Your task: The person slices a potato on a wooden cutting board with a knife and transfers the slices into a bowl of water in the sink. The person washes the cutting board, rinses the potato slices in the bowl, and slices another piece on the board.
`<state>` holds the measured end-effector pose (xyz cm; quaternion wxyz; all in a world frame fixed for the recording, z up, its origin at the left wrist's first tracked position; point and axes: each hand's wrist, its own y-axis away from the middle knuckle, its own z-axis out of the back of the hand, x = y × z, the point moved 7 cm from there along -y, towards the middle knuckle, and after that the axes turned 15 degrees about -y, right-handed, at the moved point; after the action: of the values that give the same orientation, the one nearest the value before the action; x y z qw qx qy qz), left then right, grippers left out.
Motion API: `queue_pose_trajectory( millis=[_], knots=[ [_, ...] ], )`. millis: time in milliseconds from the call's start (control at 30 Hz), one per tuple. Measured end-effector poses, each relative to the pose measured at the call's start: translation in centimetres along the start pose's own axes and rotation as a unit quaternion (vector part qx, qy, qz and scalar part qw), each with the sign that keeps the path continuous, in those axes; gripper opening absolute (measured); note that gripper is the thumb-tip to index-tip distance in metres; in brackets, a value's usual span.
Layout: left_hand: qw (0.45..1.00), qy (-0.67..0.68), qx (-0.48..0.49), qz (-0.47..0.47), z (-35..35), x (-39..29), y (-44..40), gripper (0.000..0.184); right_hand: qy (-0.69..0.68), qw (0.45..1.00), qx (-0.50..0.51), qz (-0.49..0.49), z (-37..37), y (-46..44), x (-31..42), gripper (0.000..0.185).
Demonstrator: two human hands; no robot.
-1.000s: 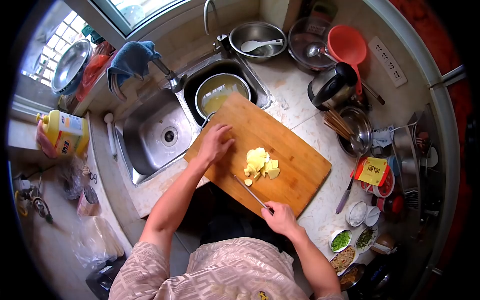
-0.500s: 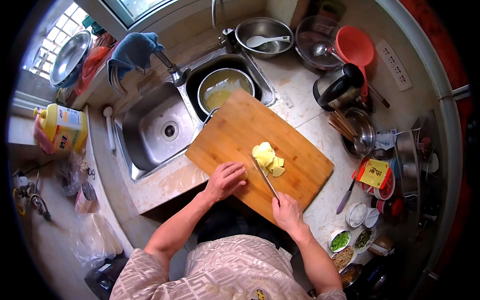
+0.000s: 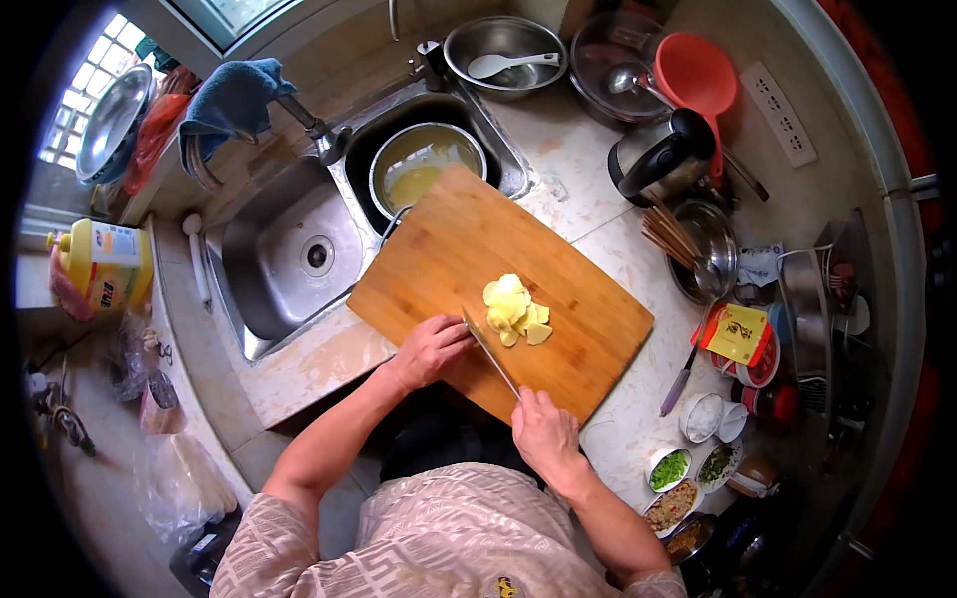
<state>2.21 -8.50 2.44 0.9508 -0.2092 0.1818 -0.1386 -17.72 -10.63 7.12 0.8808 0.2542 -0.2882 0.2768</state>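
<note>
Yellow slices [image 3: 515,310] lie heaped on the cutting board [image 3: 586,327], at two o'clock from the left hand [image 3: 437,349], whose fingers curl just beside the tip of the knife [image 3: 492,357]; whether they hold a piece, I cannot tell. The right hand [image 3: 545,429] is closed round the knife's handle. Much slicing looks done; any uncut remainder is hidden. Chopped greens [image 3: 670,468] sit near four o'clock from the right hand.

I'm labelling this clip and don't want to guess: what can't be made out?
In the head view:
Anything under the left hand: hidden by it.
Handle of the knife: inside the right hand.
Part of the sink bowl: behind the cutting board.
Fine print on the yellow jug: too small.
</note>
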Motion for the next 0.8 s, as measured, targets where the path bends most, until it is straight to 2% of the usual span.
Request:
queue_pose_trajectory(
  millis=[233, 433, 667, 800],
  knots=[
    [1.000, 0.007, 0.015, -0.016, -0.3, 0.3, 0.2, 0.030, -0.060, 0.998, 0.022, -0.029, -2.1, -1.5, -2.2, 0.015],
    [0.999, 0.016, 0.032, -0.016, -0.7, 0.4, 0.3, 0.031, -0.030, 0.999, 0.017, -0.030, -0.3, 0.0, 0.1, 0.015],
    [1.000, 0.013, 0.014, -0.006, 0.2, 0.2, -0.2, 0.030, -0.052, 0.997, 0.036, -0.041, -2.1, -1.2, -2.5, 0.014],
    [1.000, 0.003, 0.004, -0.005, -0.1, 0.2, 0.0, 0.029, -0.030, 0.998, 0.045, -0.043, -0.4, -0.5, -0.2, 0.015]
  ],
)
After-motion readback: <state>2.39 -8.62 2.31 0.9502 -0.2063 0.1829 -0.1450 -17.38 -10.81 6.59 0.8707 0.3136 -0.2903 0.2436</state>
